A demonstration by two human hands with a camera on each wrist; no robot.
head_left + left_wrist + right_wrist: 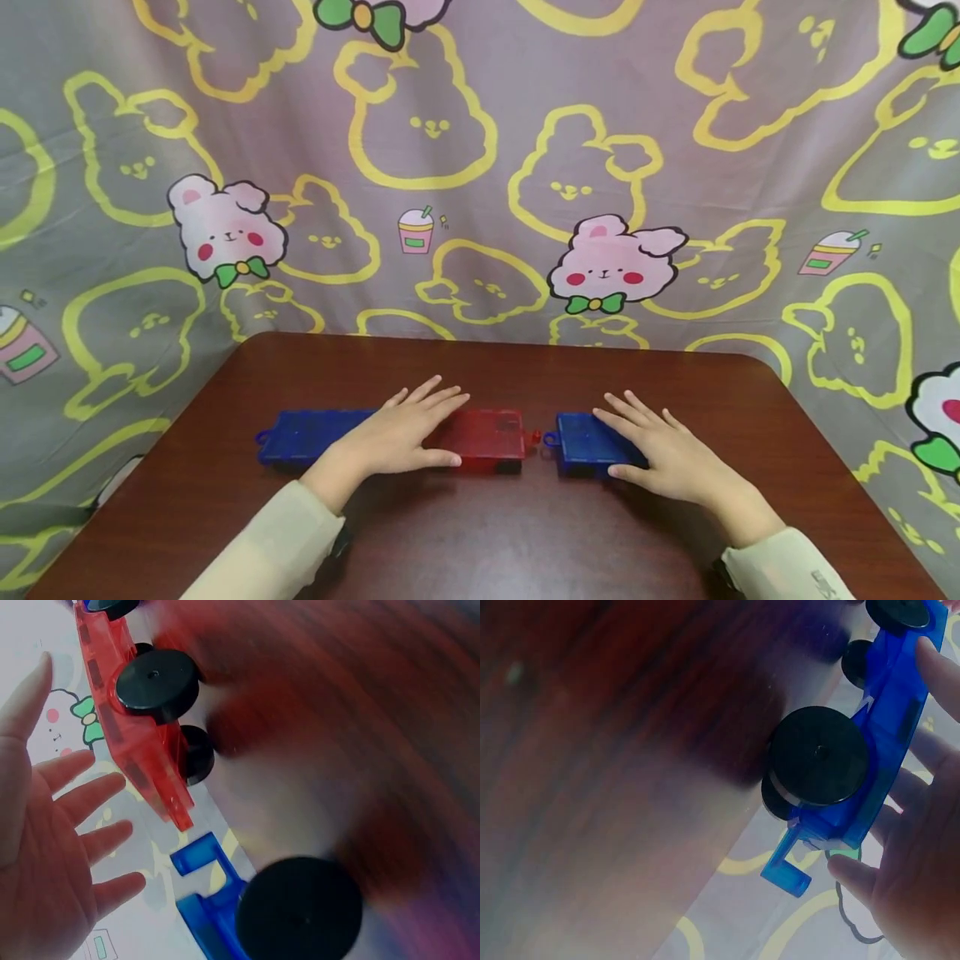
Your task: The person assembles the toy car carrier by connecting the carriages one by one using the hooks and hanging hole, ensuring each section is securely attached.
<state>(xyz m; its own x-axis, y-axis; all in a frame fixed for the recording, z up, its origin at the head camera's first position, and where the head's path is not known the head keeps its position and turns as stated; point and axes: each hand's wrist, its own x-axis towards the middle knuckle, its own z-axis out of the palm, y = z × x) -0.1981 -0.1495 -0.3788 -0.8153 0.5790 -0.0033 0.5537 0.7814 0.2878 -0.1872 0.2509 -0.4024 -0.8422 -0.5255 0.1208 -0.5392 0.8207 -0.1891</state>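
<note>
Three see-through plastic toy wagons stand in a row on the table. My left hand (393,433), fingers spread, is over the left blue wagon (311,435) and the red wagon (487,433), partly covering both. Black wheels sit under the red wagon (131,720) in the left wrist view, where the blue wagon's hooked end (206,862) stands apart from it. At the right blue wagon (588,442), my right hand (671,454) hovers over its right end with straight fingers. Whether either hand touches a wagon, I cannot tell. Neither grips anything.
A dark brown wooden table (510,533) with rounded far corners bears the wagons. Behind and beside it hangs a grey curtain (480,208) printed with bunnies and cups. A small gap separates the red wagon's coupling (535,437) from the right blue wagon's ring (551,439).
</note>
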